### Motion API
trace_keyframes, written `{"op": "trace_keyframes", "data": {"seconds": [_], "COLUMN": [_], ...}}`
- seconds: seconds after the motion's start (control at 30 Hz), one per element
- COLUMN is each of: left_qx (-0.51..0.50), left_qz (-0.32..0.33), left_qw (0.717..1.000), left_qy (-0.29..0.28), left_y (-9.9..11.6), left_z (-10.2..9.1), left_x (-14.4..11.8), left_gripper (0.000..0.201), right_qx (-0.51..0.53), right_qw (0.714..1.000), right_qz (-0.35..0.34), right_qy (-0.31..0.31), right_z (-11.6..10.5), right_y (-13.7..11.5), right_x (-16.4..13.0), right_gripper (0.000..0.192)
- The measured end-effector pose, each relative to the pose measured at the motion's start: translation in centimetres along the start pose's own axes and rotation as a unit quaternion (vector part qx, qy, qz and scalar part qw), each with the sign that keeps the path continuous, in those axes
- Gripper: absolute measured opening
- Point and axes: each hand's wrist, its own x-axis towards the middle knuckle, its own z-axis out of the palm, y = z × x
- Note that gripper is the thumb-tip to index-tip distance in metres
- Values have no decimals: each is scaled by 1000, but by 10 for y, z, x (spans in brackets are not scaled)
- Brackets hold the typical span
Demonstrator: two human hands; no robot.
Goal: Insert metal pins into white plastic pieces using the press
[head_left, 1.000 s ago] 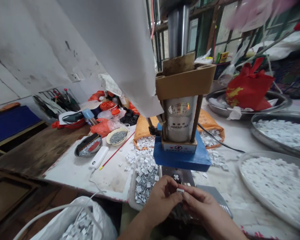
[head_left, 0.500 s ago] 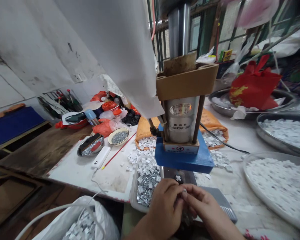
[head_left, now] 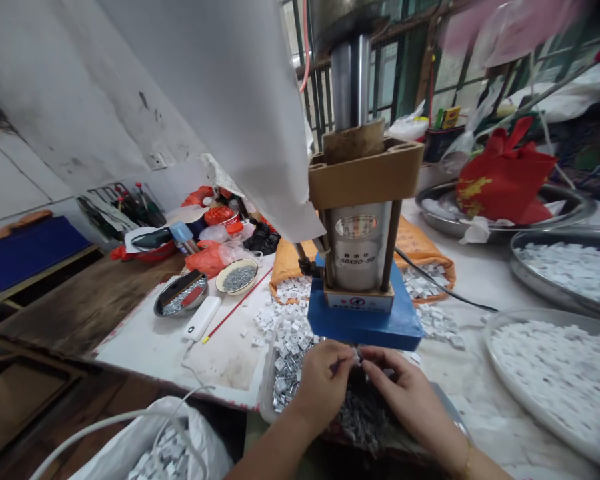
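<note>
Both hands meet under the front of the blue base [head_left: 365, 331] of a small press [head_left: 357, 247]. My left hand [head_left: 323, 383] is closed in a pinch on a small white plastic piece [head_left: 357, 357]. My right hand [head_left: 397, 387] comes in from the other side, thumb and fingers closed at that same piece; whether it grips a separate part is hidden. Below the hands lies a dark heap of metal nails [head_left: 363, 420]. Left of my left hand, a clear plastic bin [head_left: 266, 393] holds nails and white square clips.
White pieces fill a round tray [head_left: 500, 387] and a metal basin [head_left: 523, 280] on the right. Orange sacks [head_left: 285, 260] of clips lie behind the press. On the left are a bowl of nails [head_left: 237, 275], a power bank [head_left: 203, 320] and a red stick [head_left: 240, 303].
Both hands have moved forward and slightly up, closer beneath the press. The nail heap below them now shows more. The press's ram looks lower in the view as the camera has shifted.
</note>
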Motion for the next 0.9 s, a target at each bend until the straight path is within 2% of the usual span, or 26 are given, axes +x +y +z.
{"op": "trace_keyframes", "data": {"seconds": [0.1,0.23,0.4,0.63,0.9], "left_qx": [-11,-23,-31,-33,-27], "left_qz": [-34,-73,-50,-48,-11], "left_qw": [999,997,998,998,999], "left_qy": [-7,17,0,9,23], "left_y": [-6,-6,-3,-3,-3], "left_z": [4,5,8,9,12], "left_x": [0,-1,-1,-2,-3], "left_gripper": [14,13,15,15,14], "right_qx": [-26,-25,31,41,46], "right_qw": [999,999,999,996,997], "right_qz": [-40,-39,12,33,10], "right_qy": [2,-7,-42,-67,-61], "right_z": [7,13,15,12,11], "right_y": [5,11,15,11,7], "right_x": [3,6,11,11,11], "right_gripper": [24,24,30,36,28]}}
